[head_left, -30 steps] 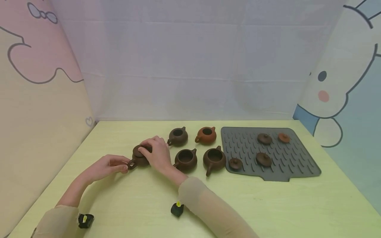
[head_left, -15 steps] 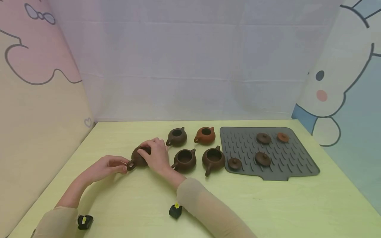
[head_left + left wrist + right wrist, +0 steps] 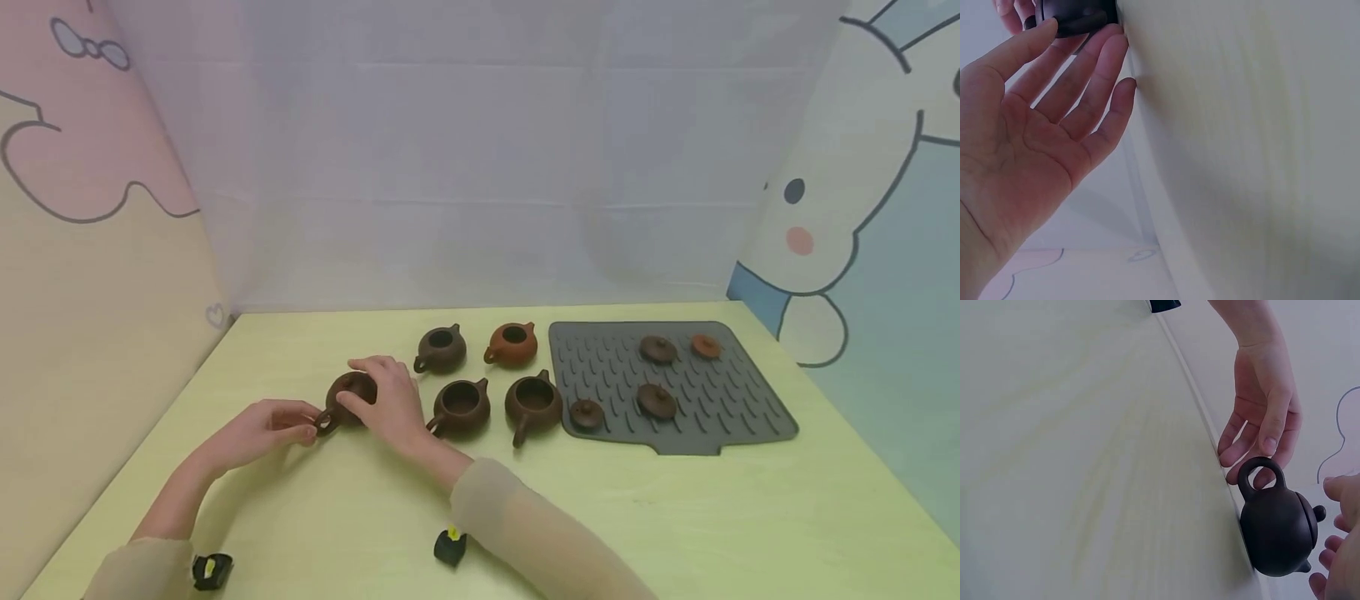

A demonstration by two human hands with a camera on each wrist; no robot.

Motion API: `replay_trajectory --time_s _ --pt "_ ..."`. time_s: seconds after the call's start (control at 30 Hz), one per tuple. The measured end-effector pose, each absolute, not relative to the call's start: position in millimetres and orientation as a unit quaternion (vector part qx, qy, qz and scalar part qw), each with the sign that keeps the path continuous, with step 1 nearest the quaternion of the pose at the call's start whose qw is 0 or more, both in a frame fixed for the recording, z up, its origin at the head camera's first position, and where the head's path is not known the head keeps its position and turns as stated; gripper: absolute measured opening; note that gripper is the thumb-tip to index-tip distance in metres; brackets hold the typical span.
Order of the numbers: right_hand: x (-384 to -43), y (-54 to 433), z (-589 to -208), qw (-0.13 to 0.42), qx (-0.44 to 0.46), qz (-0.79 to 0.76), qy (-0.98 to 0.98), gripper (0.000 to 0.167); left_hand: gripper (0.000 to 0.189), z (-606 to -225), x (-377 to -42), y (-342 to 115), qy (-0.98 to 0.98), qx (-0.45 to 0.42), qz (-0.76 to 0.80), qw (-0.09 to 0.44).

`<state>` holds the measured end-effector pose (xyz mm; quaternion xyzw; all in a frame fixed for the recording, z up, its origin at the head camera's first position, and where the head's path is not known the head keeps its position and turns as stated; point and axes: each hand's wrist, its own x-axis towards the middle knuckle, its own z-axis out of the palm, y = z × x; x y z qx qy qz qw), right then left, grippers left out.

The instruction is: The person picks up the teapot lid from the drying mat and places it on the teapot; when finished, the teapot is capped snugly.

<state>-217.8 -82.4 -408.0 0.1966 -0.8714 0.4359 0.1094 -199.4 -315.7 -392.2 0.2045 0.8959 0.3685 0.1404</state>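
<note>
A dark brown clay teapot (image 3: 340,410) stands at the left of the table, its lid (image 3: 1308,519) seated with the knob up. My left hand (image 3: 258,433) pinches the looped handle (image 3: 1249,481) between thumb and fingers. Around the lid's far side curves my right hand (image 3: 393,408), thumb and fingers spread; in the right wrist view they are apart from the pot (image 3: 1272,534). The right hand hides the spout side in the head view. Only the pot's handle end (image 3: 1079,22) shows in the left wrist view.
Lidless teapots stand to the right: a dark one (image 3: 442,350), a reddish one (image 3: 513,348), and two brown ones (image 3: 461,410) (image 3: 533,410) in front. A grey ridged mat (image 3: 720,408) bears several lids, including a reddish one (image 3: 706,347). Walls enclose the table's back and sides.
The lid, held by my right hand a second ago, has settled on the teapot. My right fingers have let go and spread off it. The left hand stays at the handle.
</note>
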Motion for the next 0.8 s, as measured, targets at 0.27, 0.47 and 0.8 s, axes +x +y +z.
replay_trajectory --time_s 0.27,0.47,0.8 --pt "-200 -61 -401 0.115 0.251 0.422 -0.864 0.056 0.031 -392 -195 -310 0.919 0.183 0.33 0.113" --pt "-187 -38 -393 0.133 0.284 0.404 -0.859 0.058 0.028 -388 -187 -307 0.93 0.18 0.311 0.076" --pt "-172 6 -392 0.133 0.309 0.409 -0.848 0.061 0.02 -385 -173 -299 0.946 0.155 0.284 0.009"
